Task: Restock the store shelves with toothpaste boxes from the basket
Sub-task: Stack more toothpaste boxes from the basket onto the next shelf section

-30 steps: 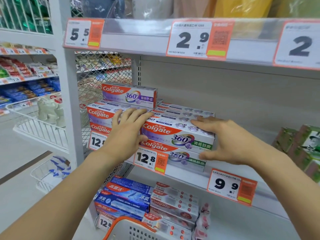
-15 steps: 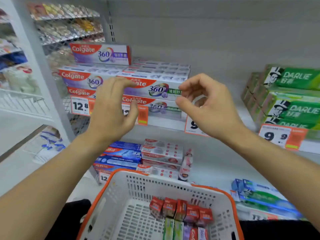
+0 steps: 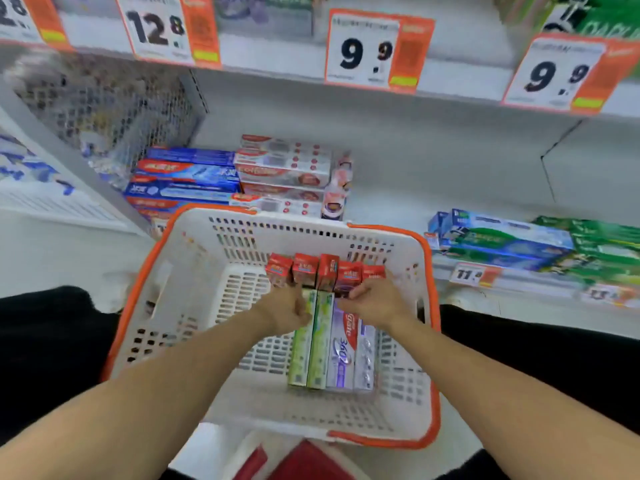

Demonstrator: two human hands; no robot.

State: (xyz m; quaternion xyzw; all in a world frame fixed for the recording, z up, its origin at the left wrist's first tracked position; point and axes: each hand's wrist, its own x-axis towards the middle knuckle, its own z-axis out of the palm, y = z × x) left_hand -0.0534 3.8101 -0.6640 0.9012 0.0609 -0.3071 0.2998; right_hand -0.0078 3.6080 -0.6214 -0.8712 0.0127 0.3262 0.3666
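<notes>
Both hands lowered from shelf height into the basket (image 3: 180, 271) since half a second ago, view tipped down with them. Left hand (image 3: 284, 310) now curled at the far end of the green toothpaste boxes (image 3: 310, 341), fingers bent against the outer green one — grip looks closed on it, though blur hides the fingertips. Right hand (image 3: 375, 303) curled at the far end of the purple toothpaste boxes (image 3: 346, 348), fingers bent down near the row of small red boxes (image 3: 322, 270); cannot tell for sure what is pinched. Green and purple boxes lying flat, side by side, in the right half of the basket, red ones upright just behind. Above and beyond — a lower shelf (image 3: 398, 202) with stacked blue and white boxes (image 3: 235, 178), price tags (image 3: 374, 50) on the shelf edge overhead.
</notes>
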